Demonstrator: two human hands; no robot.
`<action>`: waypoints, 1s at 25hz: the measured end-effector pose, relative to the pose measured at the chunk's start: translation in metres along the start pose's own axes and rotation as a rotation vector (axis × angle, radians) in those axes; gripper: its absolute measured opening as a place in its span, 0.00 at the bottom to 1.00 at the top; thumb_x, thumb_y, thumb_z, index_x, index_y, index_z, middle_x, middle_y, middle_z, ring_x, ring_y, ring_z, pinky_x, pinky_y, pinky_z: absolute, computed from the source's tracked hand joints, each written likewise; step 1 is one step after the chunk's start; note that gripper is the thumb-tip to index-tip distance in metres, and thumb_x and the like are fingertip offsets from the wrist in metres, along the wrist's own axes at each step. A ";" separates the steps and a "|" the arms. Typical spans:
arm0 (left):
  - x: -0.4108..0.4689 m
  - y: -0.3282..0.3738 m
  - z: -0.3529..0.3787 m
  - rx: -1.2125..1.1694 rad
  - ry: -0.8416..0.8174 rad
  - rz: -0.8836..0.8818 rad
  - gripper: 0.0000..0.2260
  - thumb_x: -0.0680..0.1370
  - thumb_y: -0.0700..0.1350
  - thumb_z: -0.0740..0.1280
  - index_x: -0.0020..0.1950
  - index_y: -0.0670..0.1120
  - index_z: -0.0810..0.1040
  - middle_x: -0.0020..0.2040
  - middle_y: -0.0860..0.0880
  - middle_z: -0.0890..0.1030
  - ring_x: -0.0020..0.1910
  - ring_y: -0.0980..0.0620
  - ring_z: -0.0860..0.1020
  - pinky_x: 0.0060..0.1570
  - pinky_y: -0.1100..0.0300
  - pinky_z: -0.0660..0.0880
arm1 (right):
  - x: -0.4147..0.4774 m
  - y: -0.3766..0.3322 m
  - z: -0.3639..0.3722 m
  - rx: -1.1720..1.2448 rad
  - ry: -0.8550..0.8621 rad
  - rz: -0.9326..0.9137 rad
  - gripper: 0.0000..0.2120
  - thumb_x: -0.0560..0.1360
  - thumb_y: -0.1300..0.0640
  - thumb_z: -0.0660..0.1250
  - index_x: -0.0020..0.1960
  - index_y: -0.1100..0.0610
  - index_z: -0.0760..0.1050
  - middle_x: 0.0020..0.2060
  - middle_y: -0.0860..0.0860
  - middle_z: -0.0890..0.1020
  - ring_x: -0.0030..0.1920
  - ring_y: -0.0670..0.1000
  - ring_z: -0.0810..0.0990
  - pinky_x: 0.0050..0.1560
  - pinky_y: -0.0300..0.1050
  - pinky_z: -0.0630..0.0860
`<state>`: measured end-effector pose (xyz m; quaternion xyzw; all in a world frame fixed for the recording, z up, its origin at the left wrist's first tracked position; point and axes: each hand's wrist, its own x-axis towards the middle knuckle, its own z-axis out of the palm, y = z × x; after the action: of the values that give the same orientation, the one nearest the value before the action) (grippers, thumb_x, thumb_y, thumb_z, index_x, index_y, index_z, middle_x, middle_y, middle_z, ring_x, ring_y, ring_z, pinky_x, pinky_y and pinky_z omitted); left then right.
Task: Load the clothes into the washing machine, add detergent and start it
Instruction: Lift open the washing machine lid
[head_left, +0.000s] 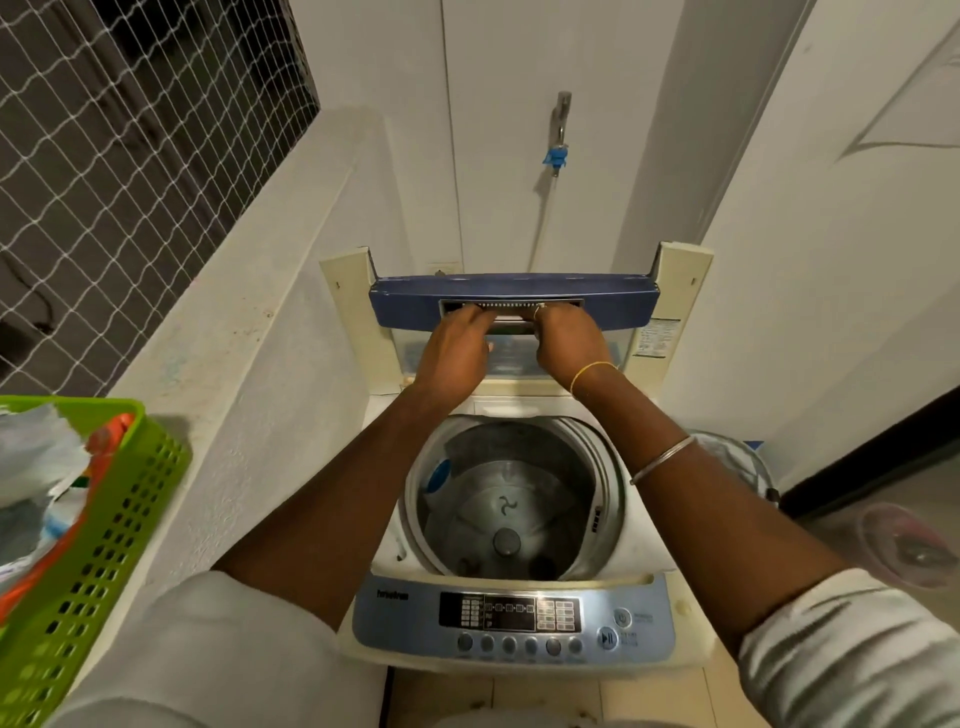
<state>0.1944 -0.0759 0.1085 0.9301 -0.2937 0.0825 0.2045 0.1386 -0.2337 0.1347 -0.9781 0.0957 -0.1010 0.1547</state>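
A top-loading washing machine (511, 618) stands in front of me with its blue-edged lid (410, 306) raised upright at the back. Its steel drum (511, 499) lies bare, with no clothes in it. My left hand (457, 348) and my right hand (569, 345) both reach to the recessed handle slot in the lid's edge, fingers curled into it. The blue control panel (644, 608) with its buttons faces me at the front.
A green plastic basket (104, 545) holding packets and an orange item sits on the white ledge at my left. A tap with a blue hose connector (557, 156) hangs on the wall behind. A mesh laundry bin (737, 462) stands to the machine's right.
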 end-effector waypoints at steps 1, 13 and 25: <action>0.000 -0.002 0.001 -0.017 -0.012 0.002 0.23 0.78 0.40 0.70 0.72 0.47 0.73 0.69 0.46 0.75 0.68 0.46 0.74 0.69 0.51 0.71 | 0.002 0.001 0.003 0.016 -0.001 0.014 0.15 0.75 0.63 0.71 0.61 0.57 0.80 0.53 0.57 0.83 0.53 0.58 0.82 0.61 0.51 0.78; -0.015 -0.004 -0.011 -0.061 -0.143 0.055 0.27 0.79 0.39 0.68 0.77 0.48 0.64 0.75 0.47 0.68 0.74 0.46 0.66 0.72 0.51 0.66 | -0.029 0.007 0.003 0.252 0.085 -0.070 0.18 0.78 0.63 0.67 0.67 0.53 0.77 0.61 0.56 0.81 0.61 0.58 0.80 0.65 0.51 0.75; -0.108 0.004 0.024 -0.170 -0.105 -0.004 0.22 0.82 0.48 0.62 0.75 0.44 0.67 0.75 0.44 0.70 0.73 0.44 0.68 0.73 0.50 0.66 | -0.134 0.000 0.048 0.210 -0.039 0.085 0.28 0.80 0.47 0.64 0.76 0.56 0.64 0.73 0.56 0.69 0.74 0.56 0.65 0.73 0.50 0.63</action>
<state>0.1045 -0.0338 0.0587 0.9130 -0.3081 0.0082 0.2672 0.0205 -0.1904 0.0674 -0.9534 0.1231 -0.0847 0.2623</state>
